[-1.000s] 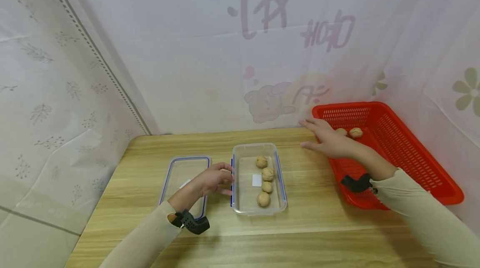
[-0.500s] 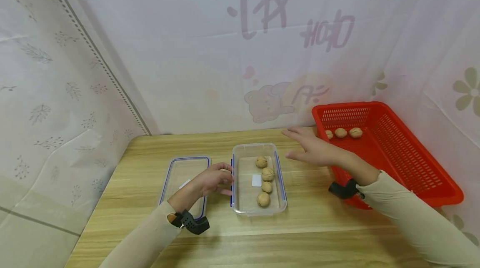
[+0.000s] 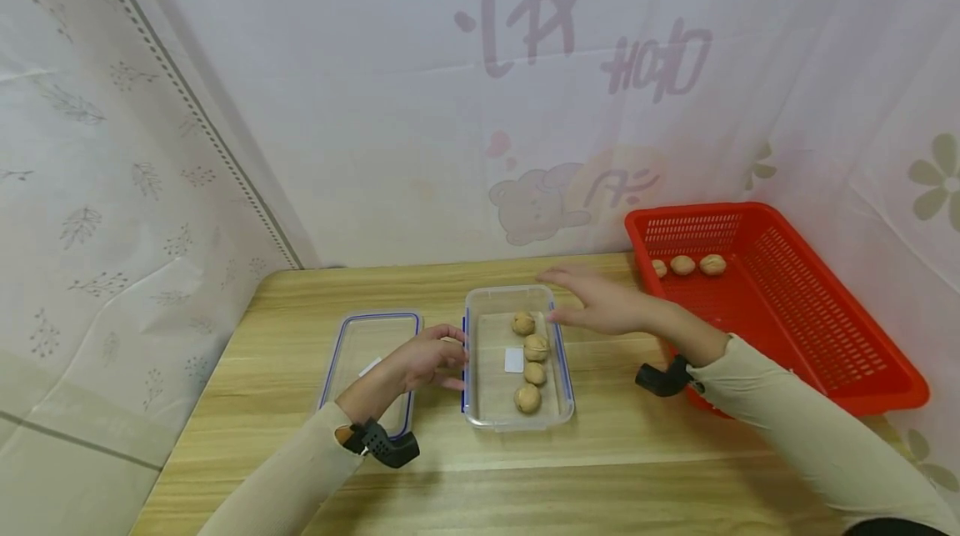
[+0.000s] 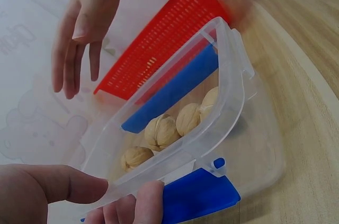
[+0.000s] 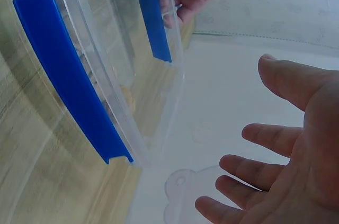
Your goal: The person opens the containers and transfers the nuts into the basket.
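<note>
My left hand (image 3: 433,357) holds the left side of a clear plastic food container (image 3: 491,403) with blue side clips, its bent fingers (image 4: 149,200) at the rim. Several walnuts (image 3: 527,398) lie in a row along the container's right half, next to a white label (image 3: 513,360). My right hand (image 3: 600,301) hovers by the container's far right corner, fingers spread and nothing in them; the right wrist view shows its bare palm (image 5: 323,155). Beneath my left wrist lies the blue-edged clear lid (image 3: 375,328), partly covered by the hand and forearm.
A red perforated basket (image 3: 817,303) stands at the right with three visible walnuts (image 3: 682,265) in its far left corner. My right forearm crosses its near left edge. A white printed curtain (image 3: 375,144) hangs behind the wooden table (image 3: 510,486).
My right hand has moved left from the basket's edge to the container's far right corner, uncovering the walnuts in the basket. My left hand and the container have stayed in place.
</note>
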Motion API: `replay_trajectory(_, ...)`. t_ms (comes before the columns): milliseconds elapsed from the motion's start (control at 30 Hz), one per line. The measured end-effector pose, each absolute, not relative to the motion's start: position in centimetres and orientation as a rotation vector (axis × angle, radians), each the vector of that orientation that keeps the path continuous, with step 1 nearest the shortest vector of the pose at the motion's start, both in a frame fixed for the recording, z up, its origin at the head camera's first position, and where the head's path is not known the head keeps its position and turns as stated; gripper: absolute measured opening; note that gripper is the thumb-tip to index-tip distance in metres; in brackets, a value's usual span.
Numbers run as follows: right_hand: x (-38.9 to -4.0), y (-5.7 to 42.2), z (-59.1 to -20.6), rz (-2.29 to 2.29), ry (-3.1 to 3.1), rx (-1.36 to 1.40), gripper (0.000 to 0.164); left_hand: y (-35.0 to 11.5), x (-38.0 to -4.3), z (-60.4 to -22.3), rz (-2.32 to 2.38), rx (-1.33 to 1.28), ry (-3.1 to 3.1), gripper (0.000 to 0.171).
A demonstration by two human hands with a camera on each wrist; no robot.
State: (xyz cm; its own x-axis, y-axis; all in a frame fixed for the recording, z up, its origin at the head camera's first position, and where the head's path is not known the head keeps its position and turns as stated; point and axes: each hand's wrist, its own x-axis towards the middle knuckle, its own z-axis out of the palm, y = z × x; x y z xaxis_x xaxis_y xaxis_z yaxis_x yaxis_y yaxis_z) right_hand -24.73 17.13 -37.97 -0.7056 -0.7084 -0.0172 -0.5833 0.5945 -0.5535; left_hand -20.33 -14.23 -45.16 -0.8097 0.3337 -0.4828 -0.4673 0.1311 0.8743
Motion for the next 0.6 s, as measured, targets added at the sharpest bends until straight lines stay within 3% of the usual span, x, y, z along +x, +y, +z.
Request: replay_trajectory(600, -24.7, 14.5, -39.4, -0.855, 2.433, -1.102, 0.061, -14.3, -20.5, -45.2, 1.740, -0.122, 1.815, 0.038)
